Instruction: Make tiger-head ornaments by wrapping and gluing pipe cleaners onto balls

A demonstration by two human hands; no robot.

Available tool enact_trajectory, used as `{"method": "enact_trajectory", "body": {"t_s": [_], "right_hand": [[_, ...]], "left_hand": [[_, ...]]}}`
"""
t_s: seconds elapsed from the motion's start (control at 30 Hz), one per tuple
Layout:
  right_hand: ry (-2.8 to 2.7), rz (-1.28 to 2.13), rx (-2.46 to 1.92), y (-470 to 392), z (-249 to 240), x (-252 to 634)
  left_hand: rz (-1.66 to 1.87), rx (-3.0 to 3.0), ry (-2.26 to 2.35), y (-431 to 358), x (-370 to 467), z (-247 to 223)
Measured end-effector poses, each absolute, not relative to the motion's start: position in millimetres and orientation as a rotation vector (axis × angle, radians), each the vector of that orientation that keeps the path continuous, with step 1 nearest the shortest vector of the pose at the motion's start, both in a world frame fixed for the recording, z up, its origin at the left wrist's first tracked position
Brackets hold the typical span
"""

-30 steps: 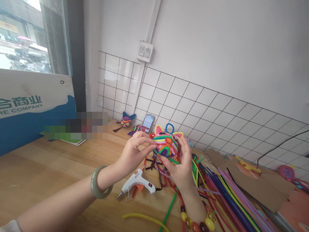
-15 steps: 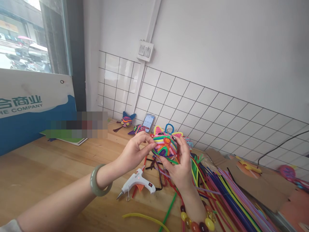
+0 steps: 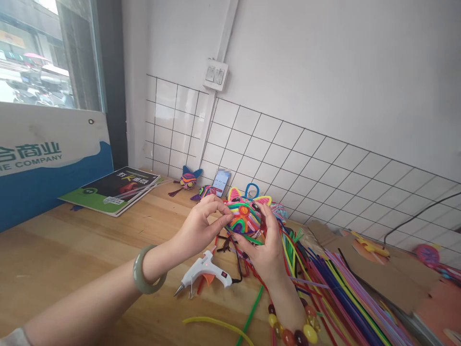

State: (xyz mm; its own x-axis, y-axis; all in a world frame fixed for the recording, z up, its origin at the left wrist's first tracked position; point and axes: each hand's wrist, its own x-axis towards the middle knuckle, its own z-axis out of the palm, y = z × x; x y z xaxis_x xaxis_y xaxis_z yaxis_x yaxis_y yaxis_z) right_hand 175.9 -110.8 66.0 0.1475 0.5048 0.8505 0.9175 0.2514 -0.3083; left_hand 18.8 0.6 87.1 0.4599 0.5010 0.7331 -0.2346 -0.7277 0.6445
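Observation:
A colourful pipe-cleaner animal head [image 3: 245, 218] with pink and yellow ears and a blue loop on top is held up between both hands. My left hand [image 3: 209, 218], a green bangle on its wrist, pinches the head's left edge with thumb and forefinger. Around the right side and underside curl the fingers of my right hand [image 3: 264, 245], a beaded bracelet at the wrist. Below them a white glue gun [image 3: 207, 271] lies on the wooden table [image 3: 108, 254], its nozzle pointing lower left, with a small light lit.
Many loose pipe cleaners [image 3: 345, 293] spread to the right, beside cardboard [image 3: 403, 274]. Two finished heads, one with blue ears [image 3: 189, 179], and a phone [image 3: 220, 181] are at the wall. A magazine [image 3: 111, 190] lies at left; a yellow strip [image 3: 216, 323] lies in front.
The animal head and my right hand have shifted slightly left, and the head has turned a little. My left hand keeps its pinch in nearly the same place.

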Motion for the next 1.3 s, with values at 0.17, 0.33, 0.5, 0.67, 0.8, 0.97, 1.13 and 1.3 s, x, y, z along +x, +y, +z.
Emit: {"method": "enact_trajectory", "body": {"t_s": [0.17, 0.33, 0.5, 0.67, 0.8, 0.97, 1.13, 1.3], "right_hand": [[-1.496, -0.477, -1.407, -110.5, 63.6, 177.2], [-1.397, -0.273, -1.382, -107.3, 58.9, 182.2], [-1.208, -0.136, -1.310, -103.8, 59.0, 185.6], [-1.196, -0.126, -1.316, -104.1, 59.0, 183.2], [-1.264, -0.144, -1.313, -104.2, 55.9, 180.1], [-1.283, -0.164, -1.311, -103.4, 53.8, 178.2], [-1.246, -0.127, -1.328, -103.5, 55.8, 179.3], [-1.055, -0.047, -1.310, -104.9, 66.1, 184.0]], "left_hand": [[1.219, 1.986, 0.199, 0.6, 17.1, 88.9], [1.192, 1.781, 0.215, 3.7, 17.3, 87.4], [1.242, 1.596, 0.308, 6.0, 18.7, 87.7], [1.337, 1.972, 0.254, -1.0, 20.2, 81.6], [1.451, 2.198, 0.134, -3.2, 21.7, 77.2], [1.481, 2.262, 0.087, -2.8, 21.8, 78.3], [1.331, 2.060, 0.133, -3.1, 21.0, 81.8], [1.237, 1.611, 0.350, 9.9, 20.8, 85.1]]}}
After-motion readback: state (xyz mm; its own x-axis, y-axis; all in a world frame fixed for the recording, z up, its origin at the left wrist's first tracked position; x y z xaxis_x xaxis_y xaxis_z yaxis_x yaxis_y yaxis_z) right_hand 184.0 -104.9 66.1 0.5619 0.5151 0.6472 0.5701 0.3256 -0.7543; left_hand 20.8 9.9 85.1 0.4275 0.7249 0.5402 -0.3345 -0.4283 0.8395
